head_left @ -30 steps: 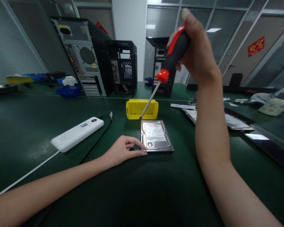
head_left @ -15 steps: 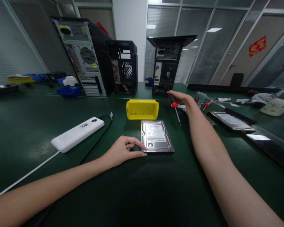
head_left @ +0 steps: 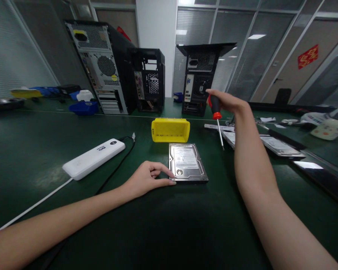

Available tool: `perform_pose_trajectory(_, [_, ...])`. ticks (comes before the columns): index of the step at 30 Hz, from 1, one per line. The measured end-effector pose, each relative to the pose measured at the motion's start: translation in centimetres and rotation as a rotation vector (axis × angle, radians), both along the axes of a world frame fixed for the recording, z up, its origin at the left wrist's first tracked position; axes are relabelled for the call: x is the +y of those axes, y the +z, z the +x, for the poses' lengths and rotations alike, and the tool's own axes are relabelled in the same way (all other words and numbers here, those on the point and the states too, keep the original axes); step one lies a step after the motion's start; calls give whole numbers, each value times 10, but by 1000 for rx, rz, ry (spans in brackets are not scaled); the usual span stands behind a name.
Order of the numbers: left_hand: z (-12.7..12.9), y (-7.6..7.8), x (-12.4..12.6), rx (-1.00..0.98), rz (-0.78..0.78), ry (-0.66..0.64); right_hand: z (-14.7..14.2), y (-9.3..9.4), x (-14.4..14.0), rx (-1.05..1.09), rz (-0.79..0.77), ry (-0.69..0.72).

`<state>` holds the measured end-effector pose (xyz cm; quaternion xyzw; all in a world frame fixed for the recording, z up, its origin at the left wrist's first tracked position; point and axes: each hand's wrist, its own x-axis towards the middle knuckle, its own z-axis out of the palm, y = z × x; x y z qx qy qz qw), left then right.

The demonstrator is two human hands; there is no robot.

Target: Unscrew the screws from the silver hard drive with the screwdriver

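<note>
Here the right hand (head_left: 228,103) grips a screwdriver (head_left: 217,120) while the left hand's (head_left: 146,179) fingertips touch the hard drive (head_left: 187,163).

Screwdriver handle (head_left: 215,106) — half-hidden by fingers (head_left: 214,92)

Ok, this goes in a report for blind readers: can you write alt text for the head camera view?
The right hand holds a screwdriver point-down above a green table, while the left hand touches the near corner of a hard drive lying flat. A yellow bin sits behind the drive.
</note>
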<state>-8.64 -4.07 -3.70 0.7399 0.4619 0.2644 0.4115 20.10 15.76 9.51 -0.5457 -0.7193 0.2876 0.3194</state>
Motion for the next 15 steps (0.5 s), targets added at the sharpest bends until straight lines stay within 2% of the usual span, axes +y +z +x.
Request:
perform_pose_trajectory(3, [0,1,0,5,-6,2,-17,29,-29,105,122,201])
perform_pose_trajectory(6, [1,2,0,2,-13,2,-50,45,-63,116,235,443])
perform_pose_trajectory(9, [1,2,0,4,-21,5,-84,49,-91,76,321,614])
perform_pose_trajectory(11, [1,1,0,18,-30,11,-99,48,-101,4,451,851])
perform_pose_trajectory(12, [1,1,0,22,-32,14,-104,47,-104,1,483,921])
perform_pose_trajectory(15, [-1,1,0,26,-22,11,-107,46,-109,5,538,1001])
